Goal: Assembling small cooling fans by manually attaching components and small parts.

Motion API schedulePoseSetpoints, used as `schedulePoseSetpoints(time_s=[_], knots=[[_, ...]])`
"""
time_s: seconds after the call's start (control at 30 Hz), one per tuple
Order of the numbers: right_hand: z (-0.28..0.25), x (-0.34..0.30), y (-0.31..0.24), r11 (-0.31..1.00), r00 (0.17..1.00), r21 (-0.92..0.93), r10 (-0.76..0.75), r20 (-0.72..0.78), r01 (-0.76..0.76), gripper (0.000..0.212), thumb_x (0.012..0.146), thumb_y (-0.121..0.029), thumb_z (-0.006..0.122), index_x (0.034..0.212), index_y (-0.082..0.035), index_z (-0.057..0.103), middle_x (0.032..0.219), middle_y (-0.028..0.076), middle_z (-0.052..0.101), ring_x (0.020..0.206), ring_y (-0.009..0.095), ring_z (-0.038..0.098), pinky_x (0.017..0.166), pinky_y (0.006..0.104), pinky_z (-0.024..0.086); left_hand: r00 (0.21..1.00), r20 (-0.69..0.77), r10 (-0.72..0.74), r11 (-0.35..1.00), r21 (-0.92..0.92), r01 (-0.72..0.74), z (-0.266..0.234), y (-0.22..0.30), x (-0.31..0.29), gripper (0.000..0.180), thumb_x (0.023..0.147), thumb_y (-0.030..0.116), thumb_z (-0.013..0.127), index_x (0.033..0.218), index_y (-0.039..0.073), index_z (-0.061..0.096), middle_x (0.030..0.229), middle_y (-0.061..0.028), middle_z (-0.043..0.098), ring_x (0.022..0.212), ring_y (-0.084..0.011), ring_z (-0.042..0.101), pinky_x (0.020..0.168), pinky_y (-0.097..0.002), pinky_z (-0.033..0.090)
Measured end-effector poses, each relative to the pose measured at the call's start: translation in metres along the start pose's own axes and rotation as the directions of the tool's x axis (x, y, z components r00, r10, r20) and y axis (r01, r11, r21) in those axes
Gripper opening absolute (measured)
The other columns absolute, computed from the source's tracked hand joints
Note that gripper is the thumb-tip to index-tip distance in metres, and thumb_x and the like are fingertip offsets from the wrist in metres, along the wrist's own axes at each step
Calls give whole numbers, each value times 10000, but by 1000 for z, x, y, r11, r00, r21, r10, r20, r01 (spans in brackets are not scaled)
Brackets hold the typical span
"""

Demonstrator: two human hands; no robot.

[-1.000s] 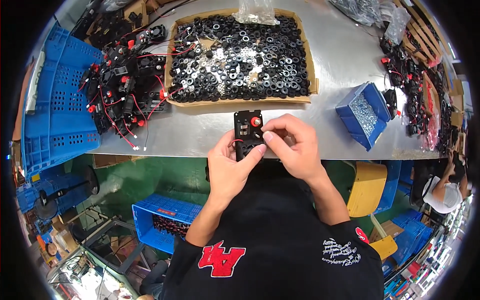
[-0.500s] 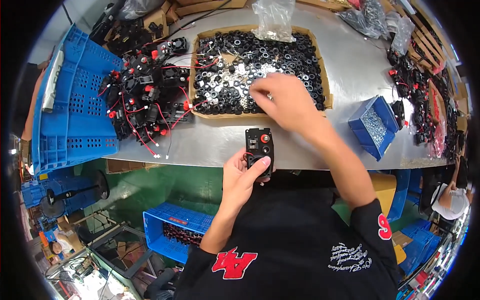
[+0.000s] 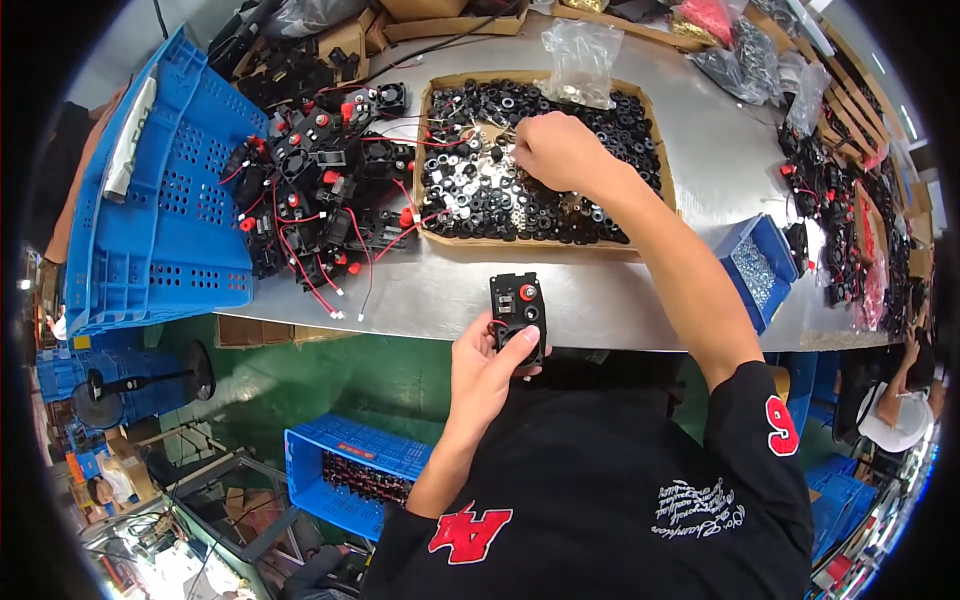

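Black module (image 3: 513,312) sits in my left hand (image 3: 485,372), thumb clamped over it, long axis toward the cardboard tray (image 3: 480,240). My right hand (image 3: 565,153), beyond it over rings (image 3: 630,130), is curled; can't tell its grip.

fisheye head view, looking down, bench (image 3: 430,292) near
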State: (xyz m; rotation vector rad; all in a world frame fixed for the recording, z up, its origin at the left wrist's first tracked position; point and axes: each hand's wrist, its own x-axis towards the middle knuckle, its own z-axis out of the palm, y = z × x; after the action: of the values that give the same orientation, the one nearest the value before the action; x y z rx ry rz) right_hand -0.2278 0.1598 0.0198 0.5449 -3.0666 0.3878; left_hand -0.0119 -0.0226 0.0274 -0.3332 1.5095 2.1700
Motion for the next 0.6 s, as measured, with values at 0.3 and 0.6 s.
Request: schedulePoseSetpoints(time_s=[0.3,0.6], knots=[[-13,-30,0,826,959,564,179,-221,-24,220,797,-196,725,872,6,682,744,100,678,678,170,652,664,302,511,1000,15,-3,1000,21,3,5,-2,6,301,888,177,683,1117,8,585,916,-50,670,780,-128,672,599,-239,555],[-14,-38,6,590,958,785,288,15,-189,235,851,-189,689,938,29,713,766,95,703,704,134,688,679,248,559,999,31,-23,999,43,22,14,-3,6,310,887,186,688,1119,10,581,919,-52,669,768,-127,672,583,-228,547]])
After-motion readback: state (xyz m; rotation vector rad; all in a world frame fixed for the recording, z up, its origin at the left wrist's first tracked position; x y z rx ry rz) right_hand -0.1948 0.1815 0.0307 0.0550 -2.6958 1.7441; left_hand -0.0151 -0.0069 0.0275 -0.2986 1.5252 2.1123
